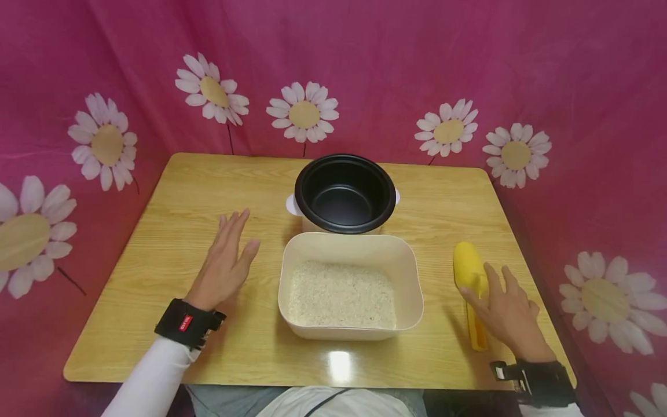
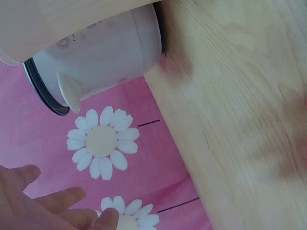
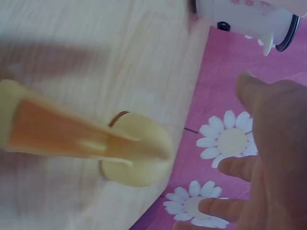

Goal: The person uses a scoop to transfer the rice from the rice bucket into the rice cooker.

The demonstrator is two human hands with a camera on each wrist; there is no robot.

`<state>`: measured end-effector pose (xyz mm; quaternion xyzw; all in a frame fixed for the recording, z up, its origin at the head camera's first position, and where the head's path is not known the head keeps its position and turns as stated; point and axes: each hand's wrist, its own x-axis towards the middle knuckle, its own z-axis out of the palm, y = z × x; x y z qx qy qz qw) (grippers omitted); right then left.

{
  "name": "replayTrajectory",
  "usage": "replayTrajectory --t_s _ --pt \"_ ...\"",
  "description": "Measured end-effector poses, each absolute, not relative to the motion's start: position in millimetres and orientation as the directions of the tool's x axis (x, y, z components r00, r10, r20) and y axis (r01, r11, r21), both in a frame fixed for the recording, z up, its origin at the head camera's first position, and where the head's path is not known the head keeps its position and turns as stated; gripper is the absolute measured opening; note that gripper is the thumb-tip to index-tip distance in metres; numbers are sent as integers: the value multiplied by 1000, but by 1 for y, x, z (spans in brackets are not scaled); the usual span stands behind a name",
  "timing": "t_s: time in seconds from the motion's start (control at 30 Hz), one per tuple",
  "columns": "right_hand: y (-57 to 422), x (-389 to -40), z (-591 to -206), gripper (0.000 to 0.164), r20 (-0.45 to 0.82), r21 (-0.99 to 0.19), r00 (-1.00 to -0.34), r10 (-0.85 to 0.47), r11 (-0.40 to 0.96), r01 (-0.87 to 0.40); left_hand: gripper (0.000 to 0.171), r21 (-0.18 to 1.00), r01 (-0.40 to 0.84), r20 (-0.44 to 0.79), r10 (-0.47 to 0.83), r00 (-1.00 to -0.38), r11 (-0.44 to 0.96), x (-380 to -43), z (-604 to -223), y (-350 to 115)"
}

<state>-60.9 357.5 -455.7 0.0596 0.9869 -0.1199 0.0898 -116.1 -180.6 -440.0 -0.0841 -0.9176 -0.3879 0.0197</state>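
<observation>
A yellow scoop (image 1: 468, 265) lies bowl side down-turned on the right of the table, its hollow handle toward the person. My right hand (image 1: 509, 315) hovers beside and partly over it, fingers spread; in the right wrist view a gap shows between the hand (image 3: 276, 153) and the scoop (image 3: 136, 163). To the left of a cream bin (image 1: 350, 334), my left hand (image 1: 224, 269) is held with straight fingers and nothing in it. Inside the bin is a layer of pale grain that looks like rice (image 1: 341, 295). Behind stands a lidless cooker with a black inner pot (image 1: 344, 202).
The light wooden table (image 1: 245, 353) has rounded corners and ends close to the person's lap. A pink curtain (image 1: 365, 75) with white daisies surrounds its back and sides. White side handles (image 1: 293, 205) stick out from the cooker, whose front is overlapped by the bin.
</observation>
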Motion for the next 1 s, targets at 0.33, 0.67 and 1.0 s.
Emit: replayTrajectory --t_s 0.33,0.67,1.0 --pt "367 -46 -476 101 -277 -259 -953 121 946 195 70 764 122 30 154 -988 634 -139 -440 -174" --pt "368 -38 -492 108 -342 -324 -930 138 911 254 72 765 27 -22 69 -997 643 -171 -443 -153" --pt "364 -40 -502 105 -316 -387 -942 112 891 236 59 835 -28 -72 58 -996 550 -209 -438 -133"
